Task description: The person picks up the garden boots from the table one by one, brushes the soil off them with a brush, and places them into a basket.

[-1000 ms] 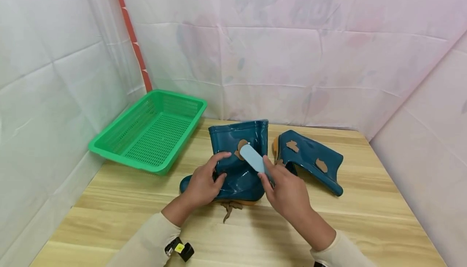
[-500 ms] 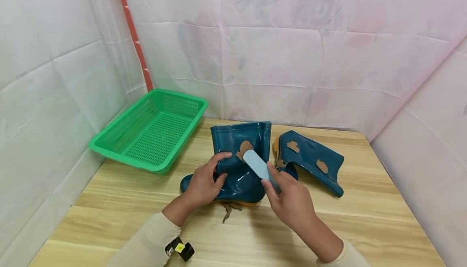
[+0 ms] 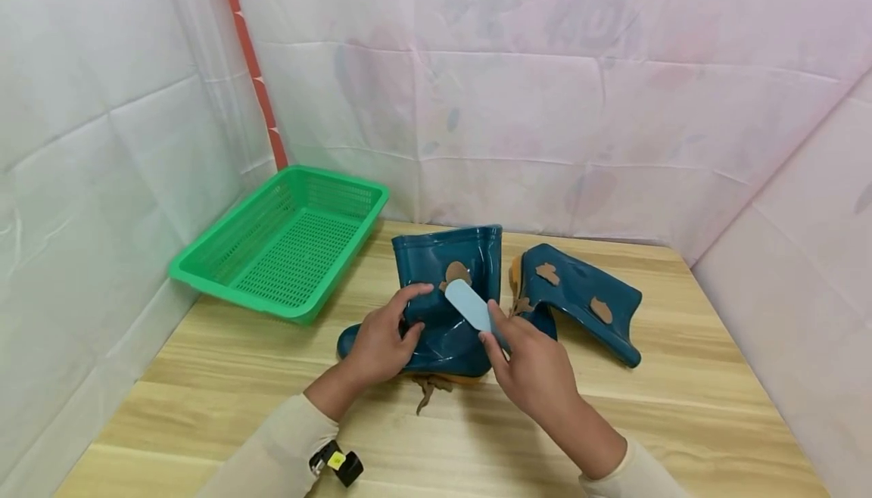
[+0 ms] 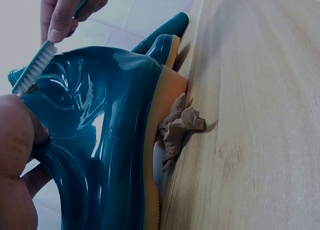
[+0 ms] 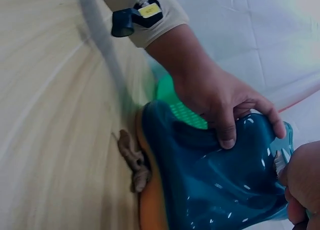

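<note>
A dark teal rain boot (image 3: 443, 335) stands upright on the table, toe to the left, its orange sole (image 5: 150, 205) near the tabletop. My left hand (image 3: 381, 339) grips it at the bend above the toe, thumb and index finger spread over the near side. My right hand (image 3: 534, 358) holds a brush (image 3: 468, 306) with a light blue back. The brush's white bristles (image 4: 37, 67) face the boot shaft, right below a brown mud-like patch (image 3: 458, 272). A brown crumpled lump (image 4: 180, 127) clings by the sole.
To the right lies a second teal boot (image 3: 579, 286) on its side, with several brown patches on it. A green perforated basket (image 3: 341, 275) stands at the back left. White cloth walls (image 3: 504, 104) enclose the wooden table (image 3: 613, 430).
The brush slides down off the brown patch to the right, then shifts slightly back left, uncovering more of the patch. The boot sways slightly. My left hand keeps its grip.
</note>
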Available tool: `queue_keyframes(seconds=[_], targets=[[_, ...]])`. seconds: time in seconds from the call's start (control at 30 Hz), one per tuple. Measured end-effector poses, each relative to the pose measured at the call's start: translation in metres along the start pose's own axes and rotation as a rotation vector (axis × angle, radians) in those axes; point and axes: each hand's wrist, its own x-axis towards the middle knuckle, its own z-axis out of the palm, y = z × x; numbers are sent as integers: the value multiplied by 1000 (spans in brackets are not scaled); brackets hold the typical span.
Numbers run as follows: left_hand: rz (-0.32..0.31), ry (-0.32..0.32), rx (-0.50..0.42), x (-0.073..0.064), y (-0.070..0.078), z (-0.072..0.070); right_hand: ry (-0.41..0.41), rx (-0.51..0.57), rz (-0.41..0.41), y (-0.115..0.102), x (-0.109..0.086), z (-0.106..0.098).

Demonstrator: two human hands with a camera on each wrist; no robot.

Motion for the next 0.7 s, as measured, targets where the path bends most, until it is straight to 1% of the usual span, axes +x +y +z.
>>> queue_keyframes(seconds=[0.13,0.23,0.3,0.37,0.43,0.5,0.6,0.7], targets=[[10,4,3,1,-1,2,-20,28,23,1,-6,-1],[9,2,-2,2,-1,3,-31,77,49,1,-8,-6],[7,2,-5,2,-1,2,0,109,54,2,-6,-9],[6,2,-8,3,-1,1,52,124,52,3,-2,-13],[2,2,-10,4,0,1,106,116,37,4,4,-15],[-4,1,-9,3,0,1,135,91,24,5,9,-15],[-15,-3,-7,2,0,1,117,56,7,5,13,-12],[-13,-4,-9,1,0,1,64,23,1,5,12,-7]])
